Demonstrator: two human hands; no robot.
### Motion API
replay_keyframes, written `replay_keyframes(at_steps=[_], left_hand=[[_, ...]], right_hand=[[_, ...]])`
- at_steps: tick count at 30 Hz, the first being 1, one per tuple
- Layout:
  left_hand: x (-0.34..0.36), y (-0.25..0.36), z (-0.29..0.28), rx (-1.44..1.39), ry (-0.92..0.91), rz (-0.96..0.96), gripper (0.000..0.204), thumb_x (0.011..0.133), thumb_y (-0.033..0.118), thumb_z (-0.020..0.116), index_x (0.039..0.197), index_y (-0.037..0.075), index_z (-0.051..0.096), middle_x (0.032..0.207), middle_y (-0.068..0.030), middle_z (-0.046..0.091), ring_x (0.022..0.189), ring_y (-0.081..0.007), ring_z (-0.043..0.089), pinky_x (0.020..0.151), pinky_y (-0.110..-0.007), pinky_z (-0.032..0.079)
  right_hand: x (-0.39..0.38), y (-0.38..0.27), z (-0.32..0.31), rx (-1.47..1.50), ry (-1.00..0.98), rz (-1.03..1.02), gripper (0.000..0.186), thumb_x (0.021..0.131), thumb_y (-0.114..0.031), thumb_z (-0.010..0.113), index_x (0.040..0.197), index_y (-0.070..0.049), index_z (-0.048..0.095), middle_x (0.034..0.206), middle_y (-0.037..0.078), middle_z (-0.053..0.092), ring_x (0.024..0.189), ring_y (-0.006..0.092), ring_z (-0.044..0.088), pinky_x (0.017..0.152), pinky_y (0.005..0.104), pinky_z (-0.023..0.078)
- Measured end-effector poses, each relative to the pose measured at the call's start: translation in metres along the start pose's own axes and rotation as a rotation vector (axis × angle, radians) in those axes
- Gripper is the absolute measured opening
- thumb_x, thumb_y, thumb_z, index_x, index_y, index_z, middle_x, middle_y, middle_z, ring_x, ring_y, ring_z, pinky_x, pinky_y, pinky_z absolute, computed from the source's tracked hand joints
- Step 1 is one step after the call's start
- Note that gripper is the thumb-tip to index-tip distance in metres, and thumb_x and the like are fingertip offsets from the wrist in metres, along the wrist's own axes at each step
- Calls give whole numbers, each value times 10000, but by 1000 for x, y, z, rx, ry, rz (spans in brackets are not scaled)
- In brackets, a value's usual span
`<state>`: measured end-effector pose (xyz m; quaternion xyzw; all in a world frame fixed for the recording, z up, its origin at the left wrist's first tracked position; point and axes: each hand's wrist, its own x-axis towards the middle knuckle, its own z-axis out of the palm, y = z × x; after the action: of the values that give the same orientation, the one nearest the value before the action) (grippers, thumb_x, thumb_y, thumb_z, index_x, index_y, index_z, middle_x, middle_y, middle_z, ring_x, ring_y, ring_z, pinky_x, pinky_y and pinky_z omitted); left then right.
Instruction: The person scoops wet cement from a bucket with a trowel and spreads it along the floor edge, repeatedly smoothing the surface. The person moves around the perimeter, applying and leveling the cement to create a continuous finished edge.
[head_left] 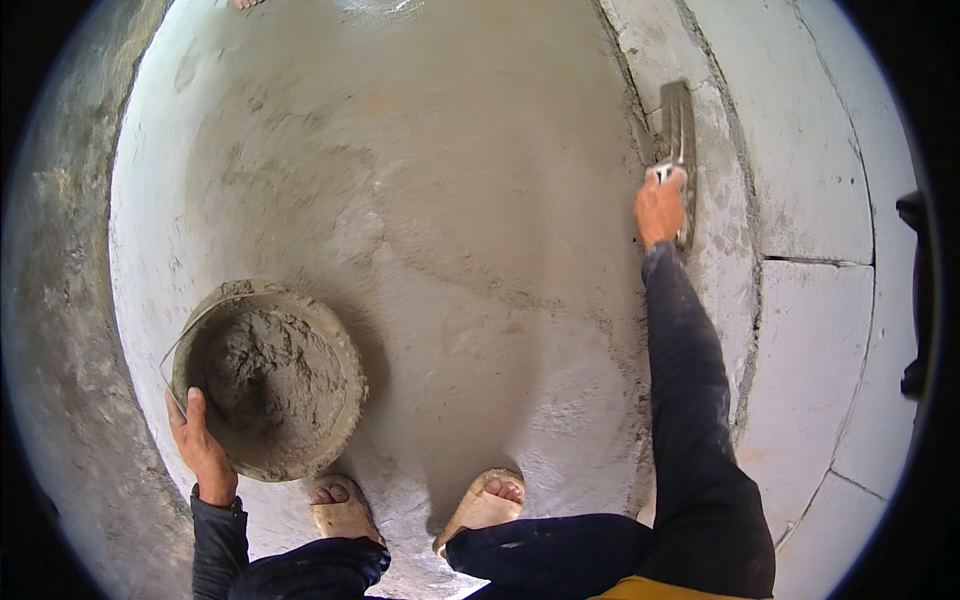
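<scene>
Low on the left, my left hand (201, 446) grips the rim of a round bucket (350, 400), its thumb over the edge and its fingers on the outside. Grey wet mortar (290, 370) fills part of the bucket, with a scooped hollow on one side. A thin wire handle (172, 350) hangs down the bucket's left side. Out at the upper right, my right hand (661, 207) is closed round the handle of a plastering trowel (678, 125). The long, mortar-smeared blade lies along the rough strip (715, 215) at the foot of the pale block wall.
Smoothed, damp grey mortar (450, 200) spreads over the floor between bucket and wall. Large pale blocks (815, 340) with dark joints line the right. My sandalled feet (490, 505) stand near the bucket. A darker, stained surface (70, 300) runs along the left. Someone's toes (247, 4) show at the top.
</scene>
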<state>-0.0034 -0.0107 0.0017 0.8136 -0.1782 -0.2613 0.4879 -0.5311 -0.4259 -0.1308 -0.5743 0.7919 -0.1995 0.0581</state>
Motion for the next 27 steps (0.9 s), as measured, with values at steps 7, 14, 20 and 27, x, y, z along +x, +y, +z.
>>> replay_keyframes(at_steps=[7,14,20,27], left_hand=[[-1,-14,-1,-74,40,-39,684,1025,313,634,1529,-67,371,1480,-171,508,1340,-239,484,1185,-351,307],[4,-11,-2,-93,14,-39,736,1019,306,644,1554,-85,324,1512,-180,479,1384,-243,449,1200,-352,282],[3,-12,-3,-102,3,-45,735,1017,292,647,1559,-81,318,1509,-179,482,1382,-235,449,1204,-349,278],[6,-12,-3,-137,16,-34,691,1023,286,640,1547,-58,351,1495,-171,498,1365,-230,469,1192,-339,297]], right_hand=[[-19,12,-18,-65,-169,-26,476,1042,-357,519,1334,6,426,1034,314,706,981,499,687,845,550,512],[-6,14,-4,-181,-94,-79,407,1035,-319,530,1270,6,463,1054,334,693,994,520,673,860,571,508],[-51,14,-19,12,-52,-8,384,1036,-309,542,1241,1,445,1036,333,695,995,523,671,864,572,504],[-40,31,-16,-167,-127,119,389,1034,-313,529,1261,-4,461,1055,311,701,1011,515,666,864,556,494]])
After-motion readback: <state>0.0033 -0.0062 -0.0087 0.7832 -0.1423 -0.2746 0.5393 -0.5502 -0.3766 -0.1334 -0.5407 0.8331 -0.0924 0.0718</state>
